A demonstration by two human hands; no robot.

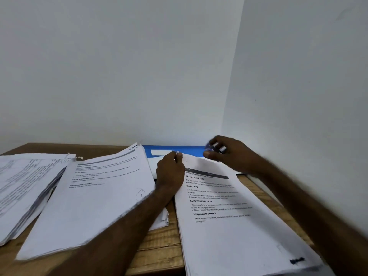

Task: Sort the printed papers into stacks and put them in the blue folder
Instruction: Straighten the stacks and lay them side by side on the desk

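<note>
right hand (229,154): fingers curled round a small blurry thing (216,148), pale and kinda clear-looking. Honestly can't tell what it is. The hand is up over the right end of the blue folder (191,151).

left hand (170,172): thumb and fingertips pinched together on the far corner of the top sheet of the right stack (229,226), right at the folder's near edge. The rest of the fingers are curled in.

wall (139,66): plain white, directly behind the folder, with a room corner just past its right end.

table (159,246): wood, and the folder lies flat at its far edge.

right stack: printed pages with bold headings. It runs from the folder's near edge toward the camera, and its far end covers part of the folder.

middle stack (95,196): thick pile on the near-left side of the folder, with its far corner reaching the folder's left end. The left forearm crosses over its right edge.

left stack (25,182): well off to the folder's left, and too blurry to read.

folder vs hands: it's shut and lying flat, with only a blue strip showing. It's just beyond the left hand's fingertips and under the right hand.
</note>
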